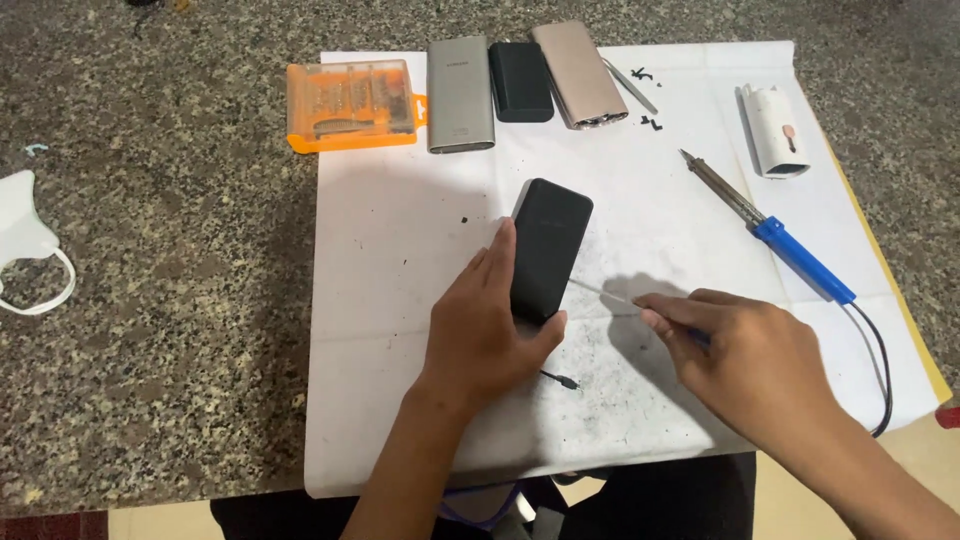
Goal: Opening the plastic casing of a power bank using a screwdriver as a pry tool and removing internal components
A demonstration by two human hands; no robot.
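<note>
Left hand [487, 335] is gripping the black power bank [548, 248], which is lying at its one o'clock; right hand [745, 355] is pinching a thin tool [608, 293]

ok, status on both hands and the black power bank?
Left hand pinning black power bank flat on white paper. Right hand holds thin tool, tip at its edge. Soldering iron clear, right.

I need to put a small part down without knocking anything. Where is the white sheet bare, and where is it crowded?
Bare: the left strip of the white sheet, between the orange case and the left hand; also the middle, between the black power bank and the soldering iron. Crowded: the top edge with its row of power banks, and around the right hand.
</note>
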